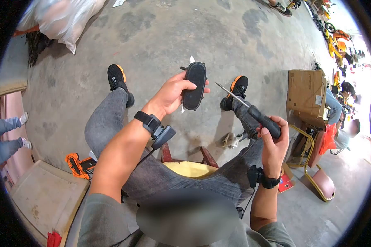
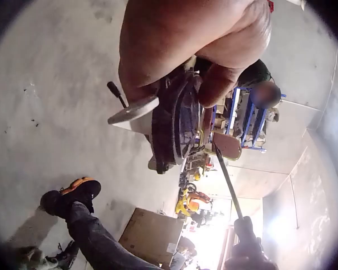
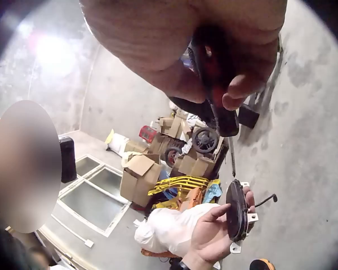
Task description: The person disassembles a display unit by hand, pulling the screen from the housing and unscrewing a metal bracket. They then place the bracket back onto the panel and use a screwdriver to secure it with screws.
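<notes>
My left hand holds a long oval black housing, thumb on its flat face and fingers behind it. Pale mounting tabs stick out from the housing's edges, and a thin dark stalk juts from one side. In my right hand is a screwdriver, gripped by its thick black handle. Its bare metal shaft points toward the housing, with the tip a short gap away in the head view. The left wrist view shows the housing edge-on, partly hidden by the left hand.
A yellow-topped stool is between my legs. An orange-and-black tool lies at the left by a low board. Right of my leg stand a cardboard box and a gold-framed chair. A white sack sits far left.
</notes>
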Action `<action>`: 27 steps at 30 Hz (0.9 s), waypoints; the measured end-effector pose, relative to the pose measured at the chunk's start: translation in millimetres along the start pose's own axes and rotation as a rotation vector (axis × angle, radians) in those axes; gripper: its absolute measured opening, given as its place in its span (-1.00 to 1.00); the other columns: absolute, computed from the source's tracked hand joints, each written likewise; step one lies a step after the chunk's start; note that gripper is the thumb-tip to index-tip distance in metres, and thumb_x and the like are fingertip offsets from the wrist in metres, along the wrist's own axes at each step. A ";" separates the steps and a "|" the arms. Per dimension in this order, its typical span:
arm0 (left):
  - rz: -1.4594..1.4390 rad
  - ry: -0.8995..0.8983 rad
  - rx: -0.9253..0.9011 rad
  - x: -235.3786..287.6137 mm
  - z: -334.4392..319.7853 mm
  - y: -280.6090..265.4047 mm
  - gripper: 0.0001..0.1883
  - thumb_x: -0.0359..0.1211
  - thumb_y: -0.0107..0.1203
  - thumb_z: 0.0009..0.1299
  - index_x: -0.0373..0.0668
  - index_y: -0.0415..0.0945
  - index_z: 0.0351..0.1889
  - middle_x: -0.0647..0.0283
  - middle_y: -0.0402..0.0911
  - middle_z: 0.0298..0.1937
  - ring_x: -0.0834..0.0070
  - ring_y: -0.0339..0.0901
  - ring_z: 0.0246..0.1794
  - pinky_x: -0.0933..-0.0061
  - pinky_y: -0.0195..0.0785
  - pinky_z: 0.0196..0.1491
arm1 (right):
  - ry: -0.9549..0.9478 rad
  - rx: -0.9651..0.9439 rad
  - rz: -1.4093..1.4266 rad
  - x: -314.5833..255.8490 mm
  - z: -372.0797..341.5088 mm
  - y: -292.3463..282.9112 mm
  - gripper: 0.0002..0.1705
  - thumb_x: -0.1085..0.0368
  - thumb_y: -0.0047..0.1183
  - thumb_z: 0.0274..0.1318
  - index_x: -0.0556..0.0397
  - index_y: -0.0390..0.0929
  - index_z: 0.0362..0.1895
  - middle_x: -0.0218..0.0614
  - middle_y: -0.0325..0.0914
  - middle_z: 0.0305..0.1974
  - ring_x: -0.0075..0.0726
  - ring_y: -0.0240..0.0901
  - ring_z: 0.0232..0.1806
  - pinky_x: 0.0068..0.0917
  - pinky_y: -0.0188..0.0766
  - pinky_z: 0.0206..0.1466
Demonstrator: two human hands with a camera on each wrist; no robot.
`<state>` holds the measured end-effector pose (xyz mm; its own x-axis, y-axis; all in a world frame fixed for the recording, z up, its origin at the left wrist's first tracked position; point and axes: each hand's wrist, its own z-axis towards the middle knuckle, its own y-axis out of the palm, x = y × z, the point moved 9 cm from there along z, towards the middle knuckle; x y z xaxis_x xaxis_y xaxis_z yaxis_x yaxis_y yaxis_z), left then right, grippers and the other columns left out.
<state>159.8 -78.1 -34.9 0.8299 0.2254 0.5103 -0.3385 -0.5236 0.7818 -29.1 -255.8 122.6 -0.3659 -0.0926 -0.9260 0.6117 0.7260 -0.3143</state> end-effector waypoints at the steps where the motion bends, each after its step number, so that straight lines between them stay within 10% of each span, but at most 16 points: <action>1: 0.001 0.000 -0.001 -0.1 -0.2 0.4 -0.53 -0.54 -0.07 0.37 -0.31 0.28 0.28 -0.04 0.54 0.14 0.06 0.57 0.13 0.19 0.49 0.15 | -0.011 -0.007 -0.003 -1.3 -0.5 0.4 -0.60 0.46 0.14 0.15 0.13 0.34 0.06 -0.29 0.56 -0.21 -0.51 0.52 -0.26 -0.60 0.45 -0.19; 27: 0.360 0.056 -0.032 -3.1 -5.0 17.0 -0.34 -0.42 0.08 0.46 0.07 0.11 0.51 0.28 0.55 0.06 0.47 0.51 0.10 0.38 0.30 0.19 | -0.066 0.021 -0.068 -14.8 5.8 25.3 -0.62 0.49 0.13 0.17 0.14 0.35 0.06 -0.32 0.53 -0.16 -0.53 0.54 -0.20 -0.63 0.46 -0.18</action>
<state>149.3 -83.6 -21.4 0.6297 0.0759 0.7731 -0.6194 -0.5516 0.5586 -4.1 -240.1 127.1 -0.3606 -0.1859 -0.9140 0.6022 0.7019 -0.3803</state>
